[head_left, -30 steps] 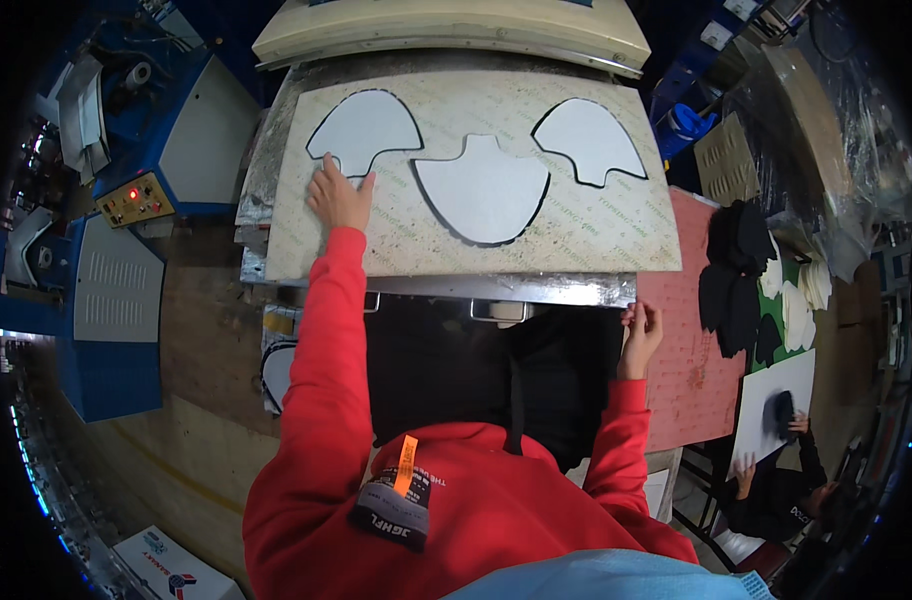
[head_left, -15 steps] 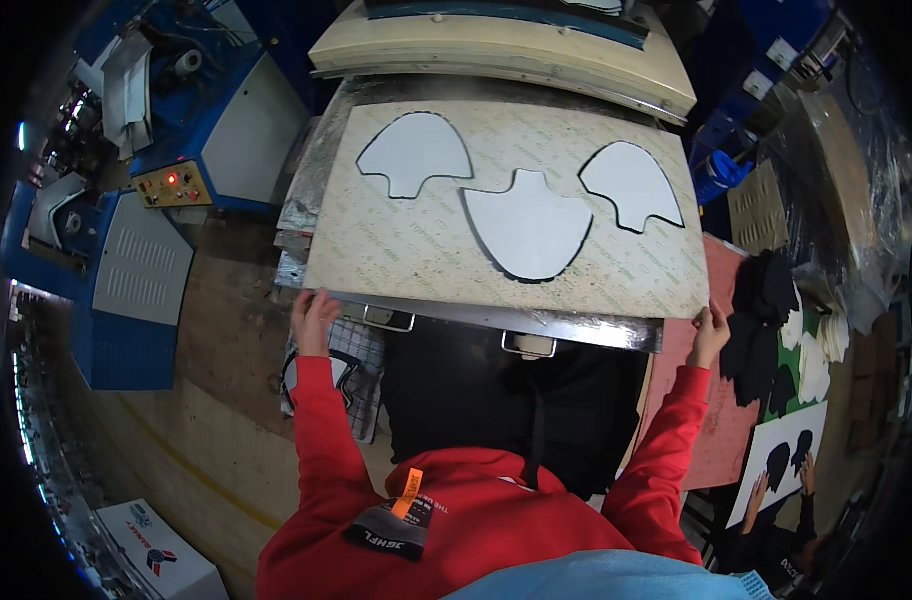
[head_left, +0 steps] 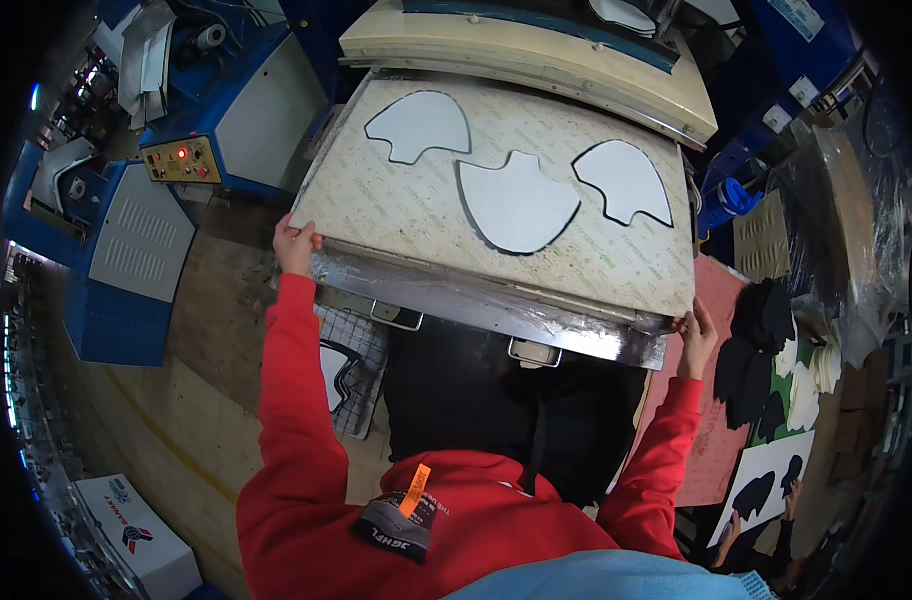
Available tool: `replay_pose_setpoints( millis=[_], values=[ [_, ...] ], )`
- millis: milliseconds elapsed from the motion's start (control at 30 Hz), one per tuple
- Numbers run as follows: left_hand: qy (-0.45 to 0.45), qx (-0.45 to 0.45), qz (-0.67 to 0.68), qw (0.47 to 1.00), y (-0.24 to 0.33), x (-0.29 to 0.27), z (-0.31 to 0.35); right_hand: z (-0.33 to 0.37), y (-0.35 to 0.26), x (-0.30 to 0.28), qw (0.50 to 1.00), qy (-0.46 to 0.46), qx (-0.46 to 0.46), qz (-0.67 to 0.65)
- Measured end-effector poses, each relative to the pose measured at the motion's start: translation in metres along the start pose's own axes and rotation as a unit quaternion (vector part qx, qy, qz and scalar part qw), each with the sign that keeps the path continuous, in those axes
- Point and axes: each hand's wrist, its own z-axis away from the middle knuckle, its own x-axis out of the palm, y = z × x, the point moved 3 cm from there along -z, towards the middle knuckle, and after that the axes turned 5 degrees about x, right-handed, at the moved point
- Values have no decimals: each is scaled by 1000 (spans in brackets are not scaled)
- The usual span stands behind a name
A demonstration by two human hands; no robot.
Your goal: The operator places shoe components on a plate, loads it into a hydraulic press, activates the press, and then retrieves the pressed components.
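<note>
A pale, speckled rectangular board [head_left: 381, 210] lies on a metal press bed, its near edge toward me. At its near left corner my left hand [head_left: 296, 246] is closed, fingers curled over the edge. My right hand [head_left: 696, 338] grips the near right corner. On the board rest three white, dark-edged fan-shaped pieces: a left piece [head_left: 422, 124], a middle piece [head_left: 517, 203] with its narrow tab pointing away, and a right piece [head_left: 626, 180]. Neither hand touches these pieces.
A cream press head [head_left: 526, 65] spans the far side. The metal bed edge [head_left: 456, 300] has two handles facing me. Blue machines [head_left: 126, 265] stand left. On the right, a red table [head_left: 701, 440] bears black cut pieces; a co-worker's hands hold a white sheet [head_left: 781, 450].
The board has slid away from me toward the press head, exposing more of the metal bed's front. Both hands moved with it, the left one farther forward.
</note>
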Motion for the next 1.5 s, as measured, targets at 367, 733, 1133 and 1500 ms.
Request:
replay_pose_setpoints(
  millis=[367, 733, 1133, 1500],
  values=[
    [28, -44, -52, 997, -30, 6, -20, -6, 16, -2, 1000, -15, -13, 22],
    [-19, -17, -38, 999, -58, -16, -41, -12, 19, 1, 998, 66, -3, 20],
    [-51, -19, -131, 990, -45, -3, -39, -10, 19, -2, 998, -3, 29, -59],
    [-64, -46, -282, 956, -32, -3, -54, -8, 3, -4, 989, 56, 10, 138]
  ],
)
